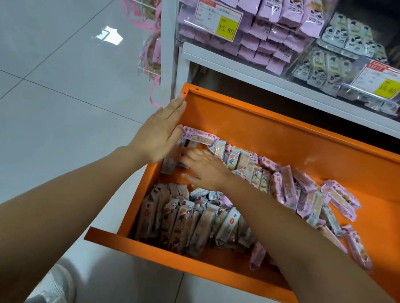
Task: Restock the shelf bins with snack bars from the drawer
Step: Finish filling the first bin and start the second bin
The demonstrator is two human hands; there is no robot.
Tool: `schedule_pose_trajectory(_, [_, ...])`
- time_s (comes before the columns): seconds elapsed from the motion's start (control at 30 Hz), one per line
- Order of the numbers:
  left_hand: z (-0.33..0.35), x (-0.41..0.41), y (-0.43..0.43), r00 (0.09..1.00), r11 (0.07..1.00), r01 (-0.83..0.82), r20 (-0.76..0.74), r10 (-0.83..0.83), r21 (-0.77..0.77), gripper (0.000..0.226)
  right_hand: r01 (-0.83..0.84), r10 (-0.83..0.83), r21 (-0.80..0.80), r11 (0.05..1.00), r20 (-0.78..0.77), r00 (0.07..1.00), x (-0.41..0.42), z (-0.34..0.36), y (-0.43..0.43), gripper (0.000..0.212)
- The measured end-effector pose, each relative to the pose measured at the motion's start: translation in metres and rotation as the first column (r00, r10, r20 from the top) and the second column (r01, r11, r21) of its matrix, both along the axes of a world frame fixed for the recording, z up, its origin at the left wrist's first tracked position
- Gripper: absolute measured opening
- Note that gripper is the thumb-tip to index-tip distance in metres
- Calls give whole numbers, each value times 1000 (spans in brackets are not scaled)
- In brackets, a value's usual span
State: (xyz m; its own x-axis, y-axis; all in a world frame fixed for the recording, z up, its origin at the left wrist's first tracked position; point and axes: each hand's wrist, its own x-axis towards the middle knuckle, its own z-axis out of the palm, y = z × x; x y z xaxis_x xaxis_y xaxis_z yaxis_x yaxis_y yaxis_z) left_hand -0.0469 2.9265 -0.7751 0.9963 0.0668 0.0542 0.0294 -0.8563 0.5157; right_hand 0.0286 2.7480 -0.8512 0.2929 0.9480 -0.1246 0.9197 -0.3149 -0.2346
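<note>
While the orange metal drawer sits pulled out mid-frame, the left grip lies flat and released against its left wall, likely as a backstop. The blurred right grip, fingers spread, presses pink-wrapped snack bars leftward, and the clear plastic shelf bins wait at upper right.

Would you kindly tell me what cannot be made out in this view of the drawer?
Head view:
- Small print on the price label: too small.
- Which snack bars the right hand touches: hidden beneath it; hand motion-blurred.
- The drawer, right end: cut off by the frame edge.
</note>
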Motion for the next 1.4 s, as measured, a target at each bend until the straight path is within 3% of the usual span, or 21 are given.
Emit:
schedule_pose_trajectory(0.17, [2,0,1,1000,1000,3,0,-3,-29,64,23,-20,-77,997,41,999,2,-14,28,63])
schedule_pose_trajectory(0.4, [2,0,0,1000,1000,-2,8,3,-26,55,80,-70,-86,993,115,991,20,-32,-22,66])
schedule_pose_trajectory(0.57, [3,1,-1,1000,1000,1,9,-1,-24,60,19,-17,-45,999,39,999,17,-27,4,59])
schedule_pose_trajectory(0.67, [2,0,0,1000,1000,5,11,-5,-13,62,-16,19,-187,982,14,1000,9,-35,24,64])
schedule_pose_trajectory(0.73, [2,1,0,1000,1000,-1,12,1,-4,60,5,-4,-274,962,3,1000,7,-45,17,64])
schedule_pose_trajectory(0.93, [-1,3,-1,1000,1000,-28,-4,28,4,55,115,-121,-314,942,0,993,13,-52,-34,79])
schedule_pose_trajectory(1.1, [2,2,-2,1000,999,-21,3,21,24,55,165,-189,-343,925,-38,981,19,-49,-62,77])
schedule_pose_trajectory(1.23, [4,2,-3,999,993,-40,-3,41,114,57,200,-233,-362,910,-49,971,20,-42,-76,62])
schedule_pose_trajectory(1.4, [13,14,-14,1000,907,25,-19,-19,420,61,285,-309,-200,937,-97,946,24,-17,-91,65])
